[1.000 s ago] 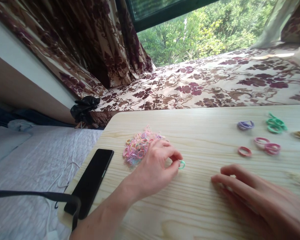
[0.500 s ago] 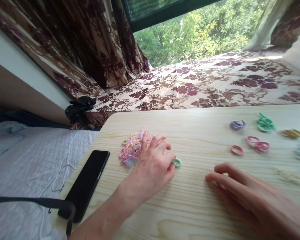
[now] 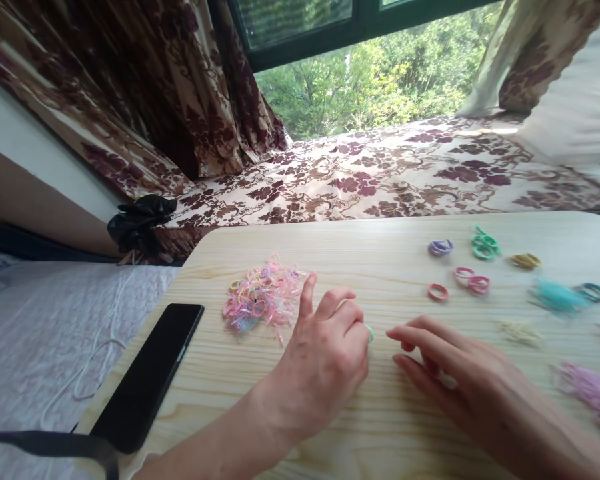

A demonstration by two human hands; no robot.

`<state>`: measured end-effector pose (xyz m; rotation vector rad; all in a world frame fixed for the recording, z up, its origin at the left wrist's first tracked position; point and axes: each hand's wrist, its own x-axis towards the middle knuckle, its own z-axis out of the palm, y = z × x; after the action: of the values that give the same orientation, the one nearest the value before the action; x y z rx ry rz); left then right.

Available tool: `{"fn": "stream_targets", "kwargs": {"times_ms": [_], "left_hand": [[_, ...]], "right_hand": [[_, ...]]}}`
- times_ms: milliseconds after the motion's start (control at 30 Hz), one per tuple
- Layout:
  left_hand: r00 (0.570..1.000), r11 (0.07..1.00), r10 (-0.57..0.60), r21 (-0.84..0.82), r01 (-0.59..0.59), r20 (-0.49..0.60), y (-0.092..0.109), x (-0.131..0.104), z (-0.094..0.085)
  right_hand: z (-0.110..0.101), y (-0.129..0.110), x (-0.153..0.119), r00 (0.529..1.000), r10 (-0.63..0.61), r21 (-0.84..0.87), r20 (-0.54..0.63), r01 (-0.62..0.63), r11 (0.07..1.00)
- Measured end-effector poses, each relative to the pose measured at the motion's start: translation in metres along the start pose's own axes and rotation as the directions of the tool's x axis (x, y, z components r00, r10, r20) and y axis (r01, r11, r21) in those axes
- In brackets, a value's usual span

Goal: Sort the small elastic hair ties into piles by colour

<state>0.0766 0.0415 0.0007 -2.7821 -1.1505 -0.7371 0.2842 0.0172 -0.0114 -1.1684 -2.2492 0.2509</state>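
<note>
My left hand (image 3: 325,350) is over the middle of the wooden table, thumb and some fingers closed around a small green hair band (image 3: 370,334), partly hidden by the fingers. Left of it lies a mixed pile (image 3: 263,297) of pink, yellow and bluish small bands. My right hand (image 3: 460,373) hovers just to the right, fingers apart and curved, holding nothing visible. Beyond it are sorted groups: purple bands (image 3: 441,247), green bands (image 3: 485,245), pink bands (image 3: 473,281), a red band (image 3: 438,292) and mustard bands (image 3: 525,261).
A black phone (image 3: 150,373) lies at the table's left side. Turquoise bands (image 3: 560,296), cream bands (image 3: 520,333) and a lilac bunch (image 3: 593,390) sit at the right. Behind the table (image 3: 330,243) is a floral-covered ledge (image 3: 380,177).
The view has shifted to the right. My left hand has moved right, away from the mixed pile, with the green band at its fingers. My right hand is now closer to it.
</note>
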Motion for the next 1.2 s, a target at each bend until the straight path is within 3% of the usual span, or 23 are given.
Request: {"fn": "stream_targets", "kwargs": {"times_ms": [133, 333, 533, 633, 767, 967, 1100, 1200], "left_hand": [[0.998, 0.998, 0.046, -0.029, -0.048, -0.053, 0.003, -0.001, -0.001], [0.986, 0.989, 0.143, -0.013, -0.145, -0.089, 0.006, -0.002, -0.002], [0.983, 0.987, 0.154, -0.038, -0.159, -0.095, 0.008, -0.002, -0.003], [0.994, 0.996, 0.09, -0.019, -0.091, -0.059, 0.009, -0.002, -0.012], [0.997, 1.0, 0.023, 0.014, -0.022, -0.078, 0.011, -0.008, -0.028], [0.983, 0.995, -0.089, 0.024, 0.094, -0.158, 0.0, -0.02, -0.036], [0.972, 0.982, -0.157, 0.078, 0.172, -0.175, -0.017, -0.025, -0.036], [0.968, 0.968, -0.174, 0.149, 0.201, -0.181, -0.034, -0.033, -0.041]], "right_hand": [[0.003, -0.002, 0.001, 0.999, 0.041, 0.081, -0.015, -0.04, 0.996], [0.0, -0.008, 0.004, 0.98, 0.194, 0.27, 0.037, -0.197, 0.943], [-0.006, -0.012, 0.009, 0.968, 0.234, 0.288, 0.09, -0.25, 0.924], [-0.016, -0.001, 0.01, 0.978, 0.196, 0.202, 0.064, -0.205, 0.958], [-0.043, 0.028, 0.005, 0.971, 0.221, 0.007, -0.089, -0.221, 0.975], [-0.087, 0.068, 0.008, 0.914, 0.331, -0.366, -0.237, -0.399, 0.841], [-0.094, 0.09, 0.027, 0.892, 0.416, -0.578, -0.178, -0.437, 0.689], [-0.09, 0.1, 0.042, 0.889, 0.444, -0.652, -0.114, -0.404, 0.642]]}}
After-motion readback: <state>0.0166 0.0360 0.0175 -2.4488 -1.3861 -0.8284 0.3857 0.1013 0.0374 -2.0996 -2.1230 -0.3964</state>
